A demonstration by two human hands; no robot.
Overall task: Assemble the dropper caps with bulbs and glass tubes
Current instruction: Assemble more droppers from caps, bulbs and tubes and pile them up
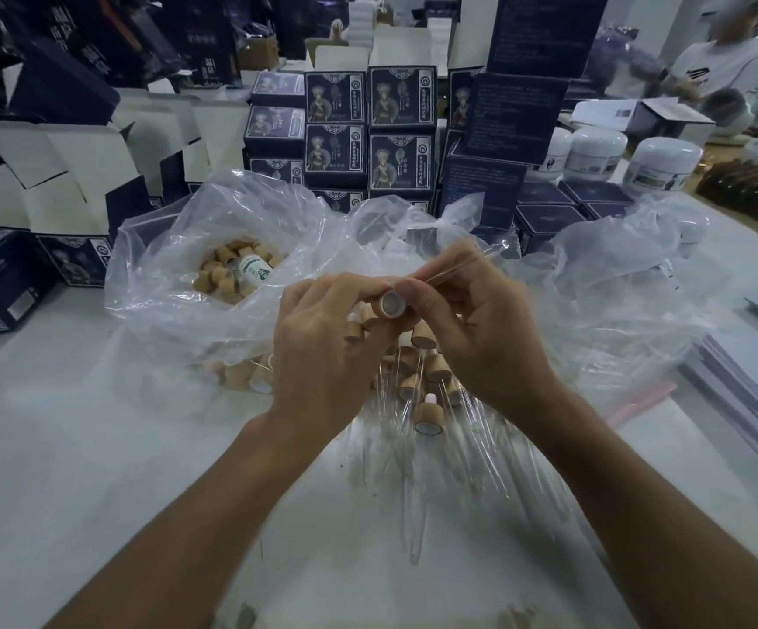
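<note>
Head view: both bare hands were raised together over the white table [73,447], near centre. The left hand [322,351] had its fingers curled round a wood-coloured dropper cap [390,304], holding it with the open underside turned toward the camera. The right hand [477,329] pinched a clear glass tube [454,266] between thumb and fingertips; the tube slanted up and to the far right, its near end right at the cap's opening, though whether it was inside could not be told. Directly beneath the hands lay a loose pile of caps [418,360], one with a pale bulb [429,398] sticking out of it, and a fan of loose glass tubes [418,492] spread toward the near edge on clear plastic. To the far left, an open clear plastic bag [163,247] held more caps [222,274] and a small white bottle [254,270]. A second crumpled clear bag [617,274] sat to the right. Stacks of dark printed boxes [368,124] stood far behind, with opened white cartons [50,174] at far left and white jars [631,156] at far right. Flat grey sheets [753,379] were piled at the right edge. Another person in a white shirt [722,65] was at the far right corner.
</note>
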